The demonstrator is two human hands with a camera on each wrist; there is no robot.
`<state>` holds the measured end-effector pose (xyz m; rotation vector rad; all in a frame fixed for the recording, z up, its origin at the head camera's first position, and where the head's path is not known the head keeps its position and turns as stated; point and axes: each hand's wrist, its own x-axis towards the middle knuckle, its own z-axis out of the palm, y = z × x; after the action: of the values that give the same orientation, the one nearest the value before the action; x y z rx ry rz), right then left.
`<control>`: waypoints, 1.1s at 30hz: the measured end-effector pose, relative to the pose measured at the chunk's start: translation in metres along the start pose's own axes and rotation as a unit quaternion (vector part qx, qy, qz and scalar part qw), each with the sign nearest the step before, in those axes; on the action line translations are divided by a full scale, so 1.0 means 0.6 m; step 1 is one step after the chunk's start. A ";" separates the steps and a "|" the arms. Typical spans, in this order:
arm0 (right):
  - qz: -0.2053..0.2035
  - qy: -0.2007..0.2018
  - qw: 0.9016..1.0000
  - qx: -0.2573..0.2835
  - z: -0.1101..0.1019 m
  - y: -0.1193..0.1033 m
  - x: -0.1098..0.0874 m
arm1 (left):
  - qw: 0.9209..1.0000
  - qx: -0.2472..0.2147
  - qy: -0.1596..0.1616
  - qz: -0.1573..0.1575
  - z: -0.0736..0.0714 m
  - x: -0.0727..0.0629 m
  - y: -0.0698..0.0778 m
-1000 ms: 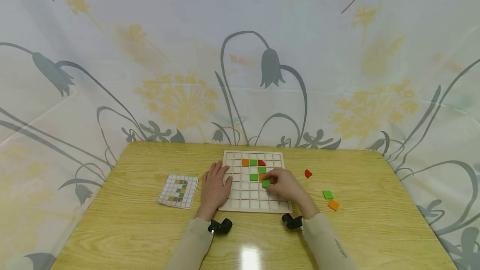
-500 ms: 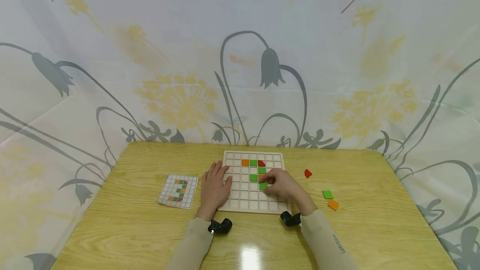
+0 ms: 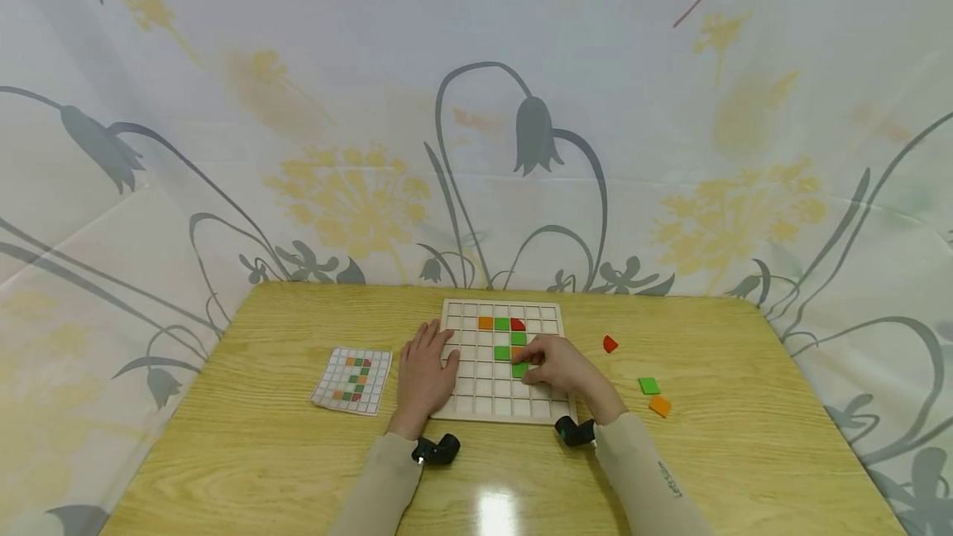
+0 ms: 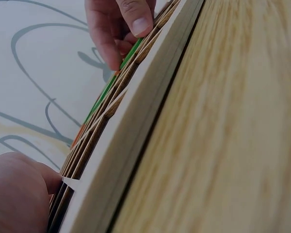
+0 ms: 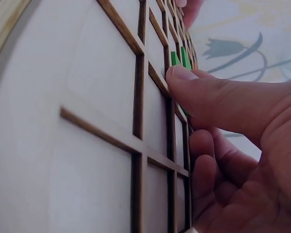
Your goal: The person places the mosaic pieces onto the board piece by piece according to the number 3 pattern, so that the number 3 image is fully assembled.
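Note:
A pale wooden grid board (image 3: 484,408) lies on the table, and my left hand (image 3: 427,370) rests on its left edge with fingers spread. My right hand (image 3: 562,366) is over the middle of the board, thumb and fingers pinching a green square tile (image 3: 519,370) at a cell below an orange tile (image 3: 515,351). The orange tile is partly hidden by the fingers. In the right wrist view the thumb presses against the green tile (image 5: 174,58). Other tiles on the board are an orange square (image 3: 486,323), green squares (image 3: 502,324) and a red quarter-round piece (image 3: 517,325).
On the table to the right lie a red quarter-round piece (image 3: 610,344), a green square (image 3: 649,385) and an orange square (image 3: 659,407). Left of the board is a paper card (image 3: 352,381) printed with a coloured grid pattern. A patterned cloth (image 3: 476,147) hangs behind the table.
My right hand has moved the green tile slightly down and left, from tilted above the board to lying at the cell. The left hand stays where it was.

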<state>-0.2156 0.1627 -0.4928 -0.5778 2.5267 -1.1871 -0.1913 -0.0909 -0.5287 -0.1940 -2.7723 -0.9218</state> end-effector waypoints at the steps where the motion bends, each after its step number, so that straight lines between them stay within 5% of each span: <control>1: -0.003 -0.002 1.000 -0.001 0.000 0.000 0.001 | 1.000 0.000 -0.001 0.000 0.000 0.000 0.000; 24: -0.014 -0.031 0.999 0.021 -0.013 0.010 0.000 | 1.000 0.008 -0.002 0.005 -0.004 -0.003 0.000; 33: -0.023 0.017 0.999 0.035 -0.017 0.026 -0.009 | 1.000 0.012 -0.004 0.006 -0.003 -0.002 0.001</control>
<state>-0.2185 0.1810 -0.4984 -0.6067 2.5015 -1.3072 -0.1895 -0.0913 -0.5274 -0.2101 -2.7853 -0.8870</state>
